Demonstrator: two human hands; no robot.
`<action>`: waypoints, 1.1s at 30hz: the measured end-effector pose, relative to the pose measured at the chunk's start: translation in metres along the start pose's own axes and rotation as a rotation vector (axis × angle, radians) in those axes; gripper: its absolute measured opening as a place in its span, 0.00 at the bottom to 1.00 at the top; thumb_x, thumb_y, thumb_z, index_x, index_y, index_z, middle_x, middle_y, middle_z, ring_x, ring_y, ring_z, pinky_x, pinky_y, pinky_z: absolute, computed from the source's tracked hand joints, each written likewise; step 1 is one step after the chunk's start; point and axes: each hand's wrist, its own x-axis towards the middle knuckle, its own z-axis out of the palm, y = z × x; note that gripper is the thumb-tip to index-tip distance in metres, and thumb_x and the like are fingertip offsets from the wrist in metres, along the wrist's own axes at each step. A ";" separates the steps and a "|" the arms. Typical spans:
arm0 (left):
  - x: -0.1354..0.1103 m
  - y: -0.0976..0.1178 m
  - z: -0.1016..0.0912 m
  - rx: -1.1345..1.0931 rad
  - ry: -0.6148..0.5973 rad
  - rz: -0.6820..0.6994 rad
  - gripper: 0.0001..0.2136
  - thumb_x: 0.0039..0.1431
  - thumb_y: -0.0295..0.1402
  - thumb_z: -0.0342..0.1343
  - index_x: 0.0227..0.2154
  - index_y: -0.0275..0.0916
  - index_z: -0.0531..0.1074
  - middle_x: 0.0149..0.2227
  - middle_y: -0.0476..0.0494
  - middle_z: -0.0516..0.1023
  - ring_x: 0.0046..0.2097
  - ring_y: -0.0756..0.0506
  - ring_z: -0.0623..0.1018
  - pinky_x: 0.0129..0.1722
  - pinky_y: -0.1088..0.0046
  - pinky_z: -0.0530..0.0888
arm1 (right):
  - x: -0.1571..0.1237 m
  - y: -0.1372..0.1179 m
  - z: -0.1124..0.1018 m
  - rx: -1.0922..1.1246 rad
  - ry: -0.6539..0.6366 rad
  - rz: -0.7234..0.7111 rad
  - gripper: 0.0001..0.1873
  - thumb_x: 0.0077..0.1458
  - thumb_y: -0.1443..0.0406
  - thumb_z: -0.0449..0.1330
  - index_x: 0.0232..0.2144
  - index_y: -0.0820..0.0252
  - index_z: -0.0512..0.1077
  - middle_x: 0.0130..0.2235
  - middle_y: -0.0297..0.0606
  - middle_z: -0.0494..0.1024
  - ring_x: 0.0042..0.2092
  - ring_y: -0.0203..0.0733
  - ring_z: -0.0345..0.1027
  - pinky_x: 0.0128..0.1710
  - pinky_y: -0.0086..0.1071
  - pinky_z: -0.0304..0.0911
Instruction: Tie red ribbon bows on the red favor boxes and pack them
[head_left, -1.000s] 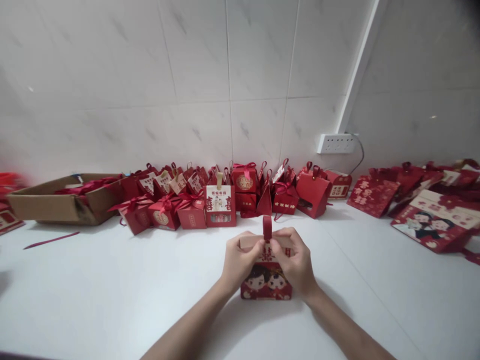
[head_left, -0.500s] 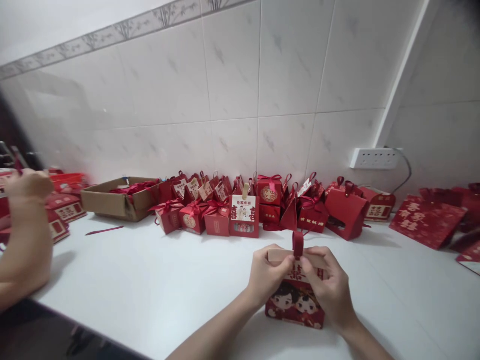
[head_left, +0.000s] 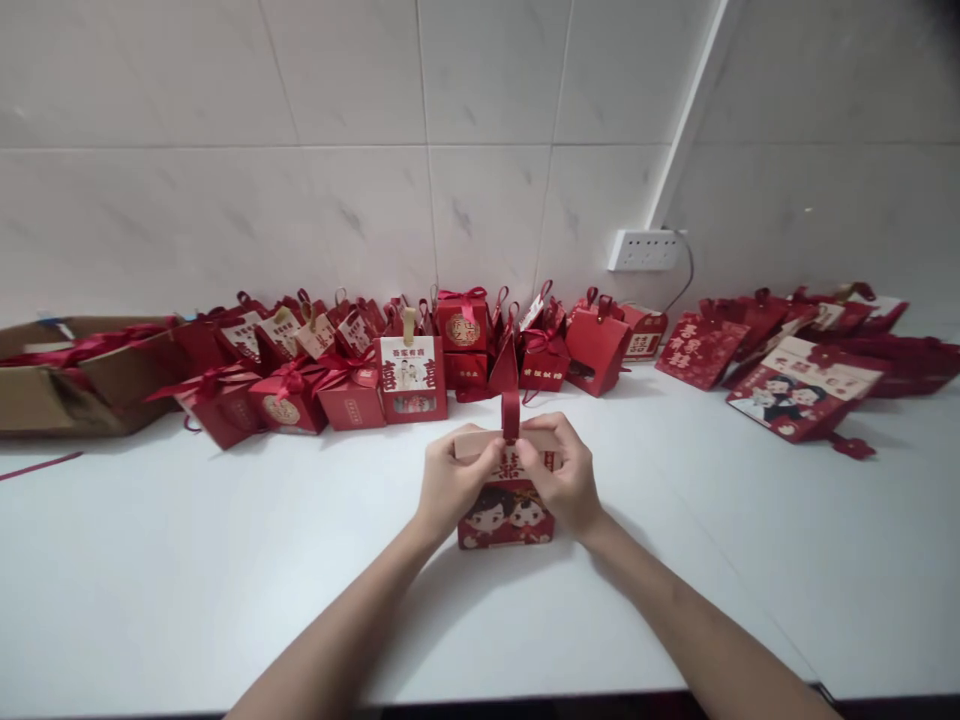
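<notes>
A red and cream gift box (head_left: 506, 520) with two cartoon figures on its front stands upright on the white table (head_left: 315, 580). My left hand (head_left: 456, 478) grips its top edge from the left, thumb on the front near the middle. From the right, my right hand (head_left: 564, 472) pinches the same edge, its thumb close to the other thumb. Between the thumbs a dark red ribbon loop (head_left: 511, 414) rises from the top of the box. The fingers behind the box are partly hidden.
Several red gift boxes (head_left: 352, 398) with bows and loops line the wall. A cardboard box (head_left: 82, 400) holding red ribbon stands left, near a thin red strip (head_left: 41, 466). More gift boxes (head_left: 806, 390) lie right. A white power strip (head_left: 646, 250) is on the wall.
The view has swung right and levelled, so the other person's arm at the left is out of sight and more boxes show on the right. Both hands keep their grip on the gift box.
</notes>
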 end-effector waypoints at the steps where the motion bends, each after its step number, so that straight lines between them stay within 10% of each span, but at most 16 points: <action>1: 0.000 0.000 0.000 0.005 0.002 0.003 0.12 0.48 0.39 0.58 0.21 0.33 0.73 0.22 0.48 0.72 0.24 0.52 0.68 0.23 0.79 0.66 | 0.000 0.000 0.000 -0.003 0.001 -0.008 0.04 0.53 0.65 0.56 0.34 0.55 0.65 0.31 0.32 0.73 0.32 0.38 0.69 0.31 0.31 0.67; 6: 0.001 -0.002 0.000 0.044 0.021 0.058 0.12 0.49 0.38 0.57 0.22 0.33 0.74 0.22 0.47 0.74 0.25 0.51 0.70 0.23 0.79 0.67 | 0.003 -0.002 0.000 -0.030 0.049 -0.117 0.03 0.52 0.67 0.55 0.33 0.56 0.66 0.35 0.36 0.73 0.40 0.41 0.69 0.42 0.36 0.66; 18: 0.002 -0.002 -0.001 0.038 0.002 0.004 0.13 0.49 0.39 0.58 0.22 0.33 0.74 0.20 0.48 0.71 0.22 0.53 0.67 0.21 0.80 0.64 | 0.004 -0.010 -0.001 0.076 -0.013 0.103 0.02 0.51 0.65 0.56 0.29 0.57 0.65 0.25 0.31 0.71 0.27 0.37 0.67 0.25 0.29 0.63; 33: 0.001 -0.003 -0.001 0.035 0.010 0.033 0.11 0.49 0.38 0.58 0.23 0.33 0.76 0.22 0.48 0.73 0.24 0.52 0.69 0.22 0.80 0.66 | 0.003 -0.002 -0.002 0.137 -0.031 0.012 0.03 0.50 0.67 0.56 0.31 0.56 0.65 0.28 0.31 0.72 0.28 0.36 0.67 0.27 0.29 0.63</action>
